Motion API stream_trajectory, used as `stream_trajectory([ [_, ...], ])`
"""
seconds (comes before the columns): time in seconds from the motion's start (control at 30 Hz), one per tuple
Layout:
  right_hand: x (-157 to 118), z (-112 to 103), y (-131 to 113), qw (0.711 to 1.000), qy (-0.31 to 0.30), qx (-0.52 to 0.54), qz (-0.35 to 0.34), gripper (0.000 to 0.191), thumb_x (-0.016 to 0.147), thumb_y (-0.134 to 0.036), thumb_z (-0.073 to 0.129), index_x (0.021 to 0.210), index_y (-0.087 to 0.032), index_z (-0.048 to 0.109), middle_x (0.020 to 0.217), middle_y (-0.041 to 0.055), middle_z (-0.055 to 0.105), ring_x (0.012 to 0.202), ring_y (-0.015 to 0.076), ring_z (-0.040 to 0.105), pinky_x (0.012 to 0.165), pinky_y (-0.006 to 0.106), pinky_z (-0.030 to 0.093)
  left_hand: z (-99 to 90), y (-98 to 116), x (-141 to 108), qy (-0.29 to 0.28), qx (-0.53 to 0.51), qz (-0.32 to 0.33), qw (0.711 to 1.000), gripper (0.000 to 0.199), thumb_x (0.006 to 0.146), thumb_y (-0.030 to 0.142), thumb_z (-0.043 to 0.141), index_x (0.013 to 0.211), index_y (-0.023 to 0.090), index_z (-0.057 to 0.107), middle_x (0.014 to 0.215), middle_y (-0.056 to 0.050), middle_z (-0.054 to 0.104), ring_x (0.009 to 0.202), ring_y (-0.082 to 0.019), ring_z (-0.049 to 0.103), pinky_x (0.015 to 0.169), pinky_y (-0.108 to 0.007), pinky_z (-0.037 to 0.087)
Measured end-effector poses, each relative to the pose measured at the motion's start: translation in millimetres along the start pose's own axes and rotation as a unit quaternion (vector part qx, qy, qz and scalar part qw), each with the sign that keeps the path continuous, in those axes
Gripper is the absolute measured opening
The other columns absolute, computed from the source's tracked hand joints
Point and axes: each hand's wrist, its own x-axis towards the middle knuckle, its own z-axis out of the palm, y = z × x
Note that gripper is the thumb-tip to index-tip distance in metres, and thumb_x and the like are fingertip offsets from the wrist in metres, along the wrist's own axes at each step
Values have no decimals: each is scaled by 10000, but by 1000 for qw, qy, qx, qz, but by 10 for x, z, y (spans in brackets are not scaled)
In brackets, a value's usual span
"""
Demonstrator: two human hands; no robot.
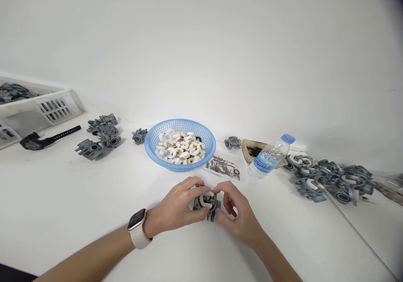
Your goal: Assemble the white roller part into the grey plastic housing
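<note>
A grey metal carburetor (211, 214) rests on the white table between my hands, its open side facing up. In it sits a white ring-shaped float (206, 204) around small brass parts. My left hand (181, 202), with a watch on its wrist, has thumb and index finger closed on the float from the left. From the right, my right hand (237, 212) curls its thumb and index finger about the carburetor's edge. Its fingertips partly hide what they touch. Beyond my hands stands a blue basket (180, 167) of white floats, with a tray (242, 173) of thin metal pins beside it.
Several carburetors (327, 172) are grouped at right, near a thin rod (359, 231). A water bottle (267, 158) leans by a box (248, 144) of dark small parts. At left are more carburetors (100, 137), a black watch (47, 140) and a white crate (25, 120).
</note>
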Motion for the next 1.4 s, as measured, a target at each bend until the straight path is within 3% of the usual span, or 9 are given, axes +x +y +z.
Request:
stream_trajectory([
  [0.13,-9,28,16,998,1,-55,-42,435,815,-74,599,1188,-296,575,1114,30,620,572,105,438,528,266,422,9,-7,4,-1,-3,-1,1000,382,877,196,695,1253,255,662,1168,-62,645,1062,-232,627,907,-351,543],
  [0.53,-3,41,11,995,17,-79,-55,373,850,-100,576,1176,-283,572,1084,35,634,557,106,447,515,263,424,-14,10,6,-15,-18,-4,1000,398,894,185,678,1284,261,657,1160,-62,645,1049,-229,629,905,-345,544],
  [0.77,17,-18,-46,997,57,-48,-2,180,934,-208,546,1076,-253,646,764,-13,609,526,123,451,494,270,394,-22,-13,28,-1,-64,-35,997,436,853,208,741,1274,247,637,1195,-51,679,1080,-240,648,950,-359,548],
  [0.9,21,-21,-48,997,49,-57,-34,167,967,-199,526,1052,-261,656,925,32,660,531,120,454,493,279,404,-27,-14,48,1,-89,-37,995,320,841,189,745,1152,234,685,1103,-39,694,997,-228,655,893,-347,555],
  [1.03,23,-27,-36,995,29,-79,-61,186,988,-174,501,937,-246,664,1039,69,628,520,113,413,487,295,383,-22,-27,54,8,-98,-30,995,338,837,181,755,1165,235,691,1121,-37,692,1012,-222,654,907,-335,549],
  [1.4,42,-31,9,1000,-14,-4,15,179,984,-183,473,898,-239,621,1048,50,555,580,119,459,541,287,395,-33,-42,52,-16,-110,-32,993,379,848,157,742,1215,238,693,1173,-33,686,1056,-216,651,956,-333,540],
])
